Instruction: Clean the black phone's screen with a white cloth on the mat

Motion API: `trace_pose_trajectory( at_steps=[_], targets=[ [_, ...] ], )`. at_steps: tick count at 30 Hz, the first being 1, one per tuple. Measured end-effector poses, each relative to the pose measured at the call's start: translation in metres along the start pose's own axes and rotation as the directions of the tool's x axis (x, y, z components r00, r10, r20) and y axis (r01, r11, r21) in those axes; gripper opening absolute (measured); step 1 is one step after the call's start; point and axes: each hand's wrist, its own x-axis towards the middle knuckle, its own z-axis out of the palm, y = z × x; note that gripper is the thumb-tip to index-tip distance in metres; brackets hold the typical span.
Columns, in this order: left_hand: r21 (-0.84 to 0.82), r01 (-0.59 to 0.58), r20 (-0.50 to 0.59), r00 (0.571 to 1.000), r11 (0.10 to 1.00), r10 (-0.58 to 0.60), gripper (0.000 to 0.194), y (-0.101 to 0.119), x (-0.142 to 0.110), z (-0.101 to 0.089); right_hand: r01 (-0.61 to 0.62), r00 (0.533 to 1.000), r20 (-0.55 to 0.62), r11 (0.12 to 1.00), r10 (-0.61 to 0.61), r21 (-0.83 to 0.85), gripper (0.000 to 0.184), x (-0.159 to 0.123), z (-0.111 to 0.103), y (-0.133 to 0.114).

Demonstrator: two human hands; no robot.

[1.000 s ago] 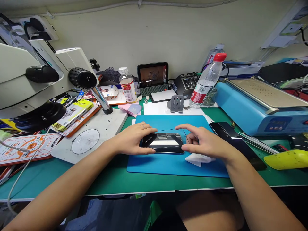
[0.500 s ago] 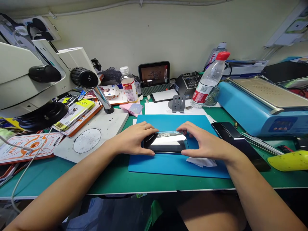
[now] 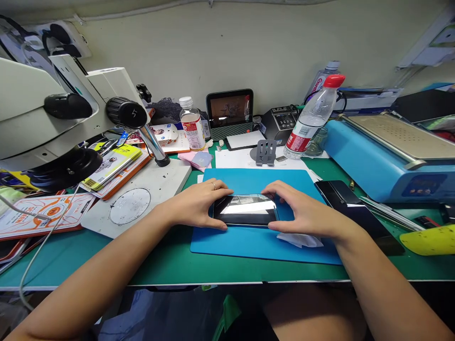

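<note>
A dark smartphone (image 3: 245,210) with a glossy screen lies sideways on a blue mat (image 3: 227,244), a bright band of light mirrored across it. My left hand (image 3: 201,204) grips its left end, thumb along the near edge and fingers at the far edge. At the opposite end, my right hand (image 3: 302,208) holds the phone the same way, fingertips at the far corner and thumb at the near corner. A crumpled white tissue (image 3: 300,240) lies under my right wrist, partly hidden.
A microscope (image 3: 71,118) with a pale base stands at left. Behind the mat are a grey phone stand (image 3: 266,152), a small screen device (image 3: 230,111) and a red-capped bottle (image 3: 313,118). A blue machine (image 3: 384,161) and a black flat case (image 3: 359,213) lie at right.
Both hands keep the same hold on the phone, which has not visibly moved on the mat. The whole view has shifted slightly.
</note>
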Motion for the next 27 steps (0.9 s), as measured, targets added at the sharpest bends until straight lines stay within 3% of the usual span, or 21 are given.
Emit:
trace_pose_trajectory(
  at_steps=[15, 27],
  targets=[
    [-0.018, 0.033, 0.009, 0.999, 0.999, -0.032, 0.084, 0.0004, -0.0013, -0.0036, 0.020, 1.000, 0.005, 0.999, -0.020, -0.043, 0.073, 0.0004, 0.0010, 0.0075],
    [-0.014, 0.046, 0.031, 0.998, 0.999, -0.046, 0.084, 0.0036, -0.0002, -0.0055, -0.042, 0.998, 0.046, 0.998, 0.044, -0.054, 0.082, 0.0002, -0.0006, 0.0030]
  ],
)
